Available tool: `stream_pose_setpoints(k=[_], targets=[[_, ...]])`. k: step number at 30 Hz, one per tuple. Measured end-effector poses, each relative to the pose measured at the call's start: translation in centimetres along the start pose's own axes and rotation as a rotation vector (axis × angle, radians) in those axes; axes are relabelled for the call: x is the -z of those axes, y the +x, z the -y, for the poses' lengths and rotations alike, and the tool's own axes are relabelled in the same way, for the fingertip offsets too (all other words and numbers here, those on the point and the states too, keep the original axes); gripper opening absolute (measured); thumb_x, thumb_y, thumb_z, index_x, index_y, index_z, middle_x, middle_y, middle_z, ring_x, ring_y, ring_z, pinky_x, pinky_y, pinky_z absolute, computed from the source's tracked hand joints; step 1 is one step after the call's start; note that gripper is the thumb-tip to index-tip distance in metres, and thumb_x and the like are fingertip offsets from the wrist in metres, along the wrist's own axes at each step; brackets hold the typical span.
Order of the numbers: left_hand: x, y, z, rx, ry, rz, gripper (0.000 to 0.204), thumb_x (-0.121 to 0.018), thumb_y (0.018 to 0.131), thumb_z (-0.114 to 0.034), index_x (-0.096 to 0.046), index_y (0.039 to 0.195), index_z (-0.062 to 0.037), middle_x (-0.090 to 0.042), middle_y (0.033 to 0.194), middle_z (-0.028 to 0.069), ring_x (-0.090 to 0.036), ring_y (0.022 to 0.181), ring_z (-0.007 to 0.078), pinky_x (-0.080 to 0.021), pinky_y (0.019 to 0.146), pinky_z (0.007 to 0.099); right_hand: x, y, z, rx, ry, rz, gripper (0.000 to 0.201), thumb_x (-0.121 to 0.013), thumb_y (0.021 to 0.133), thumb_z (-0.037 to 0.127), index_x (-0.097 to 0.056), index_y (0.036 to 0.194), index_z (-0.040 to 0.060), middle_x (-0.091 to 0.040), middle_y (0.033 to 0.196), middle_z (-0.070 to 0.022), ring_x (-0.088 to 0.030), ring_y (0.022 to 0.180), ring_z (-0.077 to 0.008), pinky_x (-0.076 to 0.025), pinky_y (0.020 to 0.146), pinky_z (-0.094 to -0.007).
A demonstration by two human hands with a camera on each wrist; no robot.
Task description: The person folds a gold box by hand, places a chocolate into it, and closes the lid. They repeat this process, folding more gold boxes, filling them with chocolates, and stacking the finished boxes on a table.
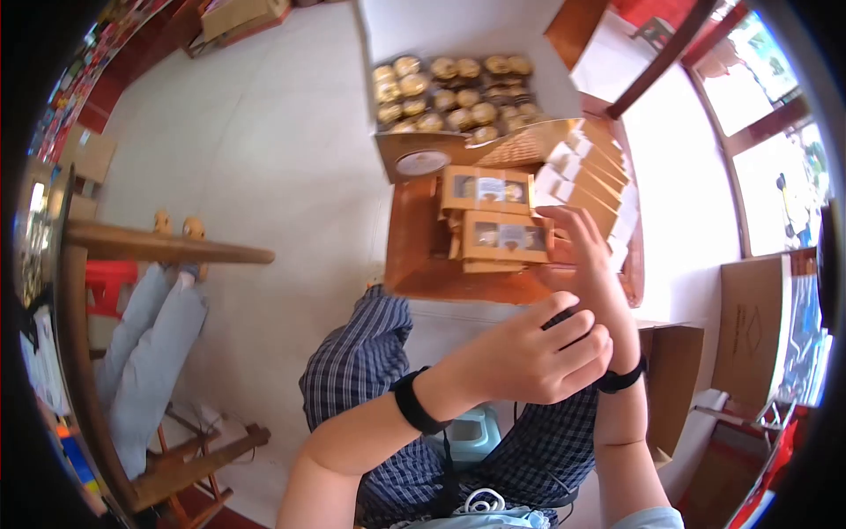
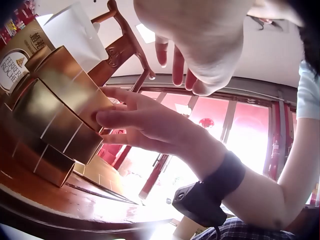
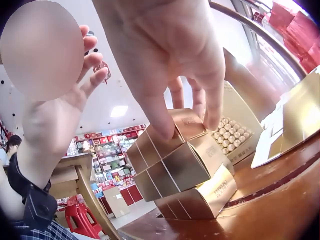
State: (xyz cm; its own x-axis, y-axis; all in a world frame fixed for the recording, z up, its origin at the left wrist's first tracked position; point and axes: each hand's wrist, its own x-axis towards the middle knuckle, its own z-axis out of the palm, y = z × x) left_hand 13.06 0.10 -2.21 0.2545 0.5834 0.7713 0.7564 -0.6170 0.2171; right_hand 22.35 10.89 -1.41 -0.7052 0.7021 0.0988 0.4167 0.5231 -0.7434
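Note:
Gold window boxes (image 1: 507,236) lie stacked on a small wooden table (image 1: 414,269). My right hand (image 1: 564,220) reaches over to the right end of the stack. Its straight fingers and thumb touch the top gold box (image 3: 187,122), the thumb on one side and the fingertips (image 3: 212,112) on the other. The left wrist view shows the same right hand (image 2: 107,117) with its fingers stretched against the box ends (image 2: 65,95). My left hand (image 1: 573,339) hovers by the right wrist with loosely curled fingers (image 2: 175,60), holding nothing.
An open tray of gold-wrapped chocolates (image 1: 454,97) stands behind the stack. A row of flat folded cartons (image 1: 590,176) leans at the table's right. Another person's legs (image 1: 150,335) and a wooden chair (image 1: 167,251) are at the left. A cardboard box (image 1: 674,370) stands by my right knee.

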Motion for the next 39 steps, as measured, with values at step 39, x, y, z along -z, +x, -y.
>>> stream_pose_setpoints(k=[39], targets=[[-4.3,3.2,0.1,0.074,-0.145,-0.003,0.012,-0.063,0.072,-0.008,-0.063,0.084,-0.0095,-0.060,0.085,0.0000,-0.057,0.076,0.0139,-0.046,0.077,0.0317,4.7,0.5,-11.2,-0.232,-0.145,-0.293,0.036,-0.070,0.070,0.009,-0.049,0.098,0.0023,-0.065,0.083,-0.0112,-0.063,0.074,-0.0264,-0.046,0.070,-0.0359]])
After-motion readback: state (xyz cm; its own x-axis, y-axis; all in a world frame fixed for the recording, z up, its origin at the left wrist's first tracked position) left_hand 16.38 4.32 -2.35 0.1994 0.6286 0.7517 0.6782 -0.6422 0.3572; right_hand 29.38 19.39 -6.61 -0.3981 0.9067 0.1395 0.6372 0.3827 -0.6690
